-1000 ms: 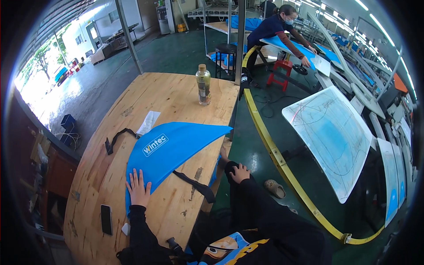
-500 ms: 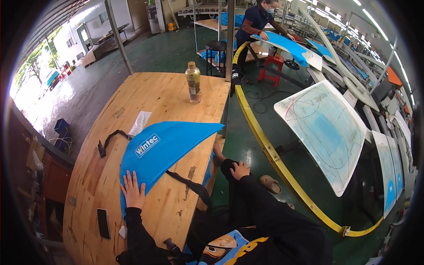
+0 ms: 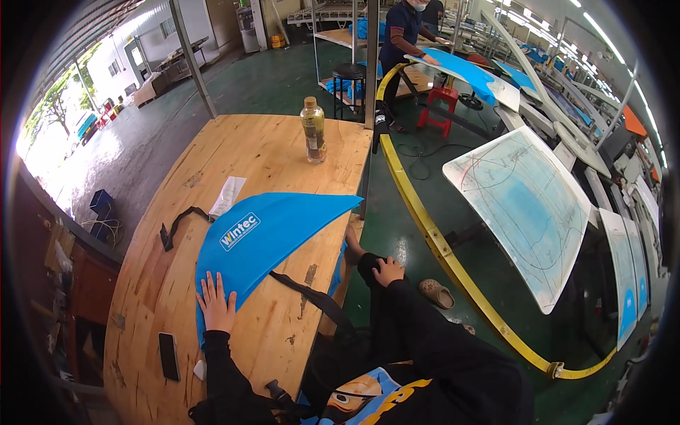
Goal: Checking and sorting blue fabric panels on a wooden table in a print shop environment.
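A blue fabric piece [image 3: 276, 227] with a printed white logo lies spread across the wooden table [image 3: 156, 304], its pointed end toward the right edge. My left hand [image 3: 217, 303] rests flat on its lower left part, fingers spread. A black strap [image 3: 312, 294] comes out from under the fabric and hangs over the table's near edge; another dark strap [image 3: 177, 225] curls on the wood at its far left. My right hand [image 3: 389, 270] lies on my bent knee, away from the table, fingers loosely apart and holding nothing that I can see.
A bottle [image 3: 314, 131] stands at the table's far side. Near my left arm lie a phone [image 3: 168, 356] and a small white object [image 3: 200, 370]. A curved yellow rail [image 3: 439, 244] and large pale panel [image 3: 524, 212] stand to the right. A person [image 3: 405, 35] works beyond.
My view has shifted slightly, so most things sit a little differently in it. Both my hands stay where they were. The person in the background has straightened up somewhat.
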Motion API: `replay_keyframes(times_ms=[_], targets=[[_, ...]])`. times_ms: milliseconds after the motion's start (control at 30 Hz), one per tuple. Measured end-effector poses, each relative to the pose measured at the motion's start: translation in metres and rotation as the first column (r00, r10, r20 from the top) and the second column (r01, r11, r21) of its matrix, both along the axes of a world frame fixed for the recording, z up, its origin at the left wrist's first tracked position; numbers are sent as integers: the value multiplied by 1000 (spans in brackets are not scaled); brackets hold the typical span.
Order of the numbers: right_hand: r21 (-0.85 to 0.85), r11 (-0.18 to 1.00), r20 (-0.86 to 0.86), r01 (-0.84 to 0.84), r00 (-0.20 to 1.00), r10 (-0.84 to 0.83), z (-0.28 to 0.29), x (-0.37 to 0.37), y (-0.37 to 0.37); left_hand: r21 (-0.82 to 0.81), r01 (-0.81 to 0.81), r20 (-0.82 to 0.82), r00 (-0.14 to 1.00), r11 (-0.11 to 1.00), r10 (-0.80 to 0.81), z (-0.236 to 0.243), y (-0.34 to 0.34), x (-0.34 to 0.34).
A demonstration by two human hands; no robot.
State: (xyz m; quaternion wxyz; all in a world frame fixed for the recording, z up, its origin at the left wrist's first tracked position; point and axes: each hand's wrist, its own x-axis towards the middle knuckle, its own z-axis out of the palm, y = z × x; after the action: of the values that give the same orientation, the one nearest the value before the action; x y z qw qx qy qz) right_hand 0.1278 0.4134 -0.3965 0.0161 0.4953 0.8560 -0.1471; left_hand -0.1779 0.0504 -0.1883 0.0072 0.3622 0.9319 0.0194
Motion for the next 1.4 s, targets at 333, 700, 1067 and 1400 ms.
replay_keyframes(times_ms=[333, 700, 1067, 1400], targets=[[8, 1000, -23, -5, 1000, 5, -1, -2, -2, 12, 6, -4, 1000, 1000, -6, 0, 0, 0], [0, 1000, -15, 3, 1000, -3, 1, 1, 0, 10, -5, 6, 1000, 1000, 5, -1, -1, -1], [-19, 1000, -77, 12, 997, -13, 1, 4, -1, 6, 2, 3, 1000, 1000, -2, -2, -2, -1], [-52, 999, -58, 3, 998, -6, 12, 2, -3, 12, 0, -3, 1000, 1000, 0, -1, -2, 0]])
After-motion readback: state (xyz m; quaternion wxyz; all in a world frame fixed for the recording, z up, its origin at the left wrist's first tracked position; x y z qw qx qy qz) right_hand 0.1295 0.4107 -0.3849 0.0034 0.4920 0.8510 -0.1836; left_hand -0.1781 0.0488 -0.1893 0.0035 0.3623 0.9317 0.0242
